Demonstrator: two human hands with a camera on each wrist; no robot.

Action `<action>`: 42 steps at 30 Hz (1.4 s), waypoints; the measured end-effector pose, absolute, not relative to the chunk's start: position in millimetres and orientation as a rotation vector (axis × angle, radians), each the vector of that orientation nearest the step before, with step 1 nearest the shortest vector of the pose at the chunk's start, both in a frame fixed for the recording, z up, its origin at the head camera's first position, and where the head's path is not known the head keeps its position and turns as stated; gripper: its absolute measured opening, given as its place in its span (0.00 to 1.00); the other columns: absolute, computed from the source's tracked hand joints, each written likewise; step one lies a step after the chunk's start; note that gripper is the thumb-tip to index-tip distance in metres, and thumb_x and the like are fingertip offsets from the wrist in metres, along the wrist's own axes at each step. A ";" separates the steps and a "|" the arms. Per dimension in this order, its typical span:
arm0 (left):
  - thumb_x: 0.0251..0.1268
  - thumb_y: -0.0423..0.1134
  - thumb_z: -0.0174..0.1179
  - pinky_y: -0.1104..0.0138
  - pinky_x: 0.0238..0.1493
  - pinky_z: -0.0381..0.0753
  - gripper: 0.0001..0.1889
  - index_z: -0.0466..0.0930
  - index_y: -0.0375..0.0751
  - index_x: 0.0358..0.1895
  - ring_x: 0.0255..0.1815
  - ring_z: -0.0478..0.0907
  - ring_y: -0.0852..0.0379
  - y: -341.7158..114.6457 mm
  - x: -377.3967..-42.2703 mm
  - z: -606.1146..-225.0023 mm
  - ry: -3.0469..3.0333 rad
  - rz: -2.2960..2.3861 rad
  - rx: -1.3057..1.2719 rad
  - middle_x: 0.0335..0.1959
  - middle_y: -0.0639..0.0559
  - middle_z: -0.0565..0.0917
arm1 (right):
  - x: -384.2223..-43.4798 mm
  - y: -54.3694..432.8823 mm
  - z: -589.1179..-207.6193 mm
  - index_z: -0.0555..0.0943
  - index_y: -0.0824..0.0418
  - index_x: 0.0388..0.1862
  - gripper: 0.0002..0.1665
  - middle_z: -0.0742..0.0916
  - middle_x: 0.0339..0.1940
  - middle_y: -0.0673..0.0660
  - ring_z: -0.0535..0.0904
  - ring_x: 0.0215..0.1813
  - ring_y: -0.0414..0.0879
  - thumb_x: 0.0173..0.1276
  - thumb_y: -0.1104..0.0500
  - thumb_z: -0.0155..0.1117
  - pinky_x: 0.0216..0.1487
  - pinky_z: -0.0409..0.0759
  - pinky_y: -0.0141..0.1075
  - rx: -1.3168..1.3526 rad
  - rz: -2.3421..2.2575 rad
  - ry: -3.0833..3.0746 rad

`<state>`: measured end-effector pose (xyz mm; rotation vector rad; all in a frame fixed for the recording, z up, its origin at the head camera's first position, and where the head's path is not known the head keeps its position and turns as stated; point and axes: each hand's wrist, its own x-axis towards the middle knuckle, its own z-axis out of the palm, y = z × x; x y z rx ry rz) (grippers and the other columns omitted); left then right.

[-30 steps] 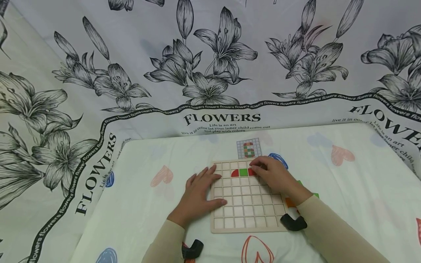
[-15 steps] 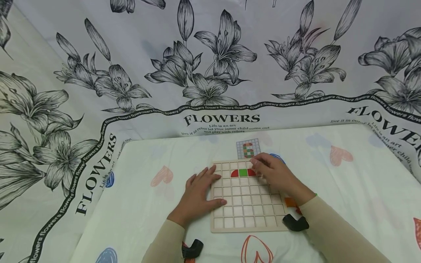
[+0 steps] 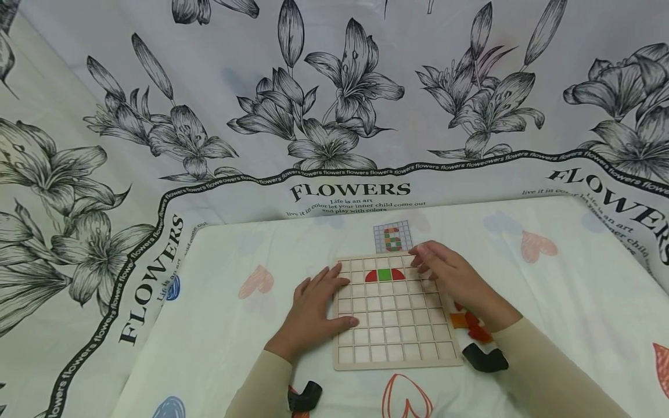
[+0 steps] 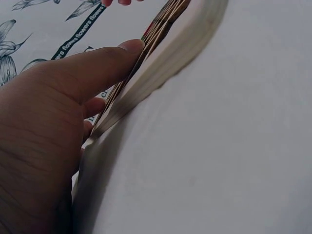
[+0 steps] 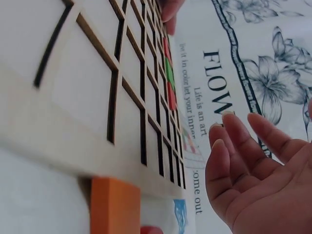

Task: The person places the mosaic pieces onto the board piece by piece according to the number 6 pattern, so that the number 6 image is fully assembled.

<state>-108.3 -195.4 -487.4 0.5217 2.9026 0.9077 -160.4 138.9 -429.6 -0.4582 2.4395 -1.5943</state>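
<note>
A wooden grid board lies on the cloth. In its second row from the top sit a green square and a red quarter-round piece on either side, the left one and the right one. My left hand rests along the board's left edge, thumb and fingers spread over the rim. My right hand is over the board's upper right corner, with loosely bent fingers and nothing between them. The right wrist view shows its fingers apart from the board.
A pattern card with a coloured grid design lies just beyond the board's far edge. Beside the right edge are an orange block and red pieces, partly hidden by the right arm. A flower-printed sheet hangs behind.
My right hand has let go of the right red piece, which stays in its cell, and moved right and slightly up. More loose pieces show beside the board. The left hand stays put.
</note>
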 end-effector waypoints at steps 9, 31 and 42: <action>0.64 0.71 0.70 0.48 0.82 0.38 0.44 0.72 0.59 0.80 0.88 0.45 0.61 -195.8 -108.6 -487.7 2.900 0.901 0.530 0.89 0.65 0.54 | -153.0 168.8 -426.7 0.75 0.67 0.71 0.29 0.85 0.61 0.63 0.80 0.61 0.59 0.93 0.45 0.44 0.61 0.78 0.58 -0.433 -1.557 2.485; 0.64 0.71 0.71 0.49 0.82 0.39 0.44 0.72 0.59 0.80 0.88 0.46 0.60 -196.2 -108.4 -489.8 2.914 0.896 0.550 0.89 0.65 0.54 | -141.4 229.0 -450.3 0.77 0.65 0.73 0.28 0.85 0.62 0.63 0.79 0.62 0.59 0.91 0.45 0.51 0.55 0.79 0.33 -0.247 -1.382 2.615; 0.64 0.72 0.69 0.49 0.82 0.38 0.44 0.72 0.60 0.80 0.88 0.44 0.62 -196.2 -108.3 -489.5 2.907 0.888 0.534 0.89 0.65 0.54 | -138.7 241.3 -466.5 0.85 0.63 0.63 0.20 0.88 0.51 0.55 0.81 0.50 0.52 0.79 0.55 0.73 0.47 0.82 0.30 -0.303 -1.305 2.645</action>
